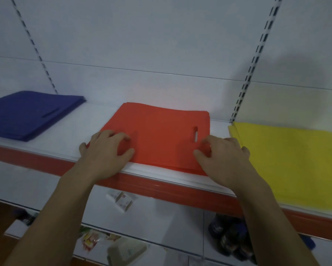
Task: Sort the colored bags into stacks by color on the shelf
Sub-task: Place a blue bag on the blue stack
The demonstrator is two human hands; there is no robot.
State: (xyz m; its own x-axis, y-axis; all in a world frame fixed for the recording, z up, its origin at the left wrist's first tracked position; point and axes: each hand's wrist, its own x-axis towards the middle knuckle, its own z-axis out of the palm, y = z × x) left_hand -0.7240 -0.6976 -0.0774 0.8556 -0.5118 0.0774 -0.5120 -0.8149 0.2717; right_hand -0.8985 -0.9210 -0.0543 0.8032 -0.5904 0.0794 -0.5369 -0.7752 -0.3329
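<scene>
3 stacks lie on the white shelf (pixel 65 143): blue bags (pixel 31 114) cut off at the left, red bags (pixel 161 135) in the middle, yellow bags (pixel 287 158) cut off at the right. The left hand (pixel 103 150) and right hand (pixel 224 156) rest bent-fingered on the red stack's near corners; whether either grips it is unclear. The packets (pixel 123 200) below are blurred.

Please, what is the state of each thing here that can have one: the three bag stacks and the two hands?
blue stack: flat, at the left of the shelf, no hand on it.
red stack: flat, in the middle, both hands on its near corners.
yellow stack: flat, at the right.
left hand: spread, pressing the red stack's near left corner.
right hand: fingers bent on its near right corner; grip unclear.
</scene>
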